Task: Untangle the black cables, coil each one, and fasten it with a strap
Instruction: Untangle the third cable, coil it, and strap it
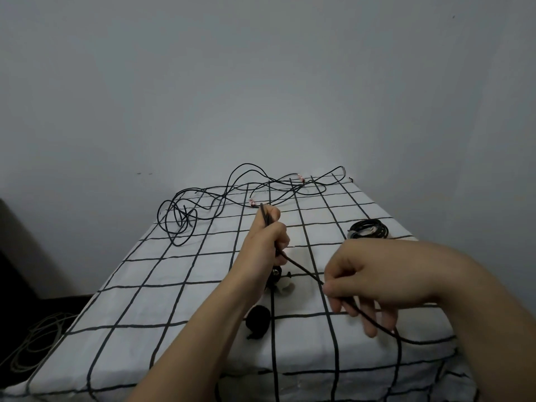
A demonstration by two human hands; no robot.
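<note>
Left hand has its grip curled in a fist round a black cable, and the right hand grip pinches the same cable between thumb and fingertips — a short straight stretch runs between them above the middle of the grid-cloth counter. The other cable lengths lie in a loose tangle at the far edge, 11 to 12 o'clock, with a coiled bundle at 2 o'clock. A small dark roll sits at 6 o'clock beside the left forearm — can't tell what it is.
</note>
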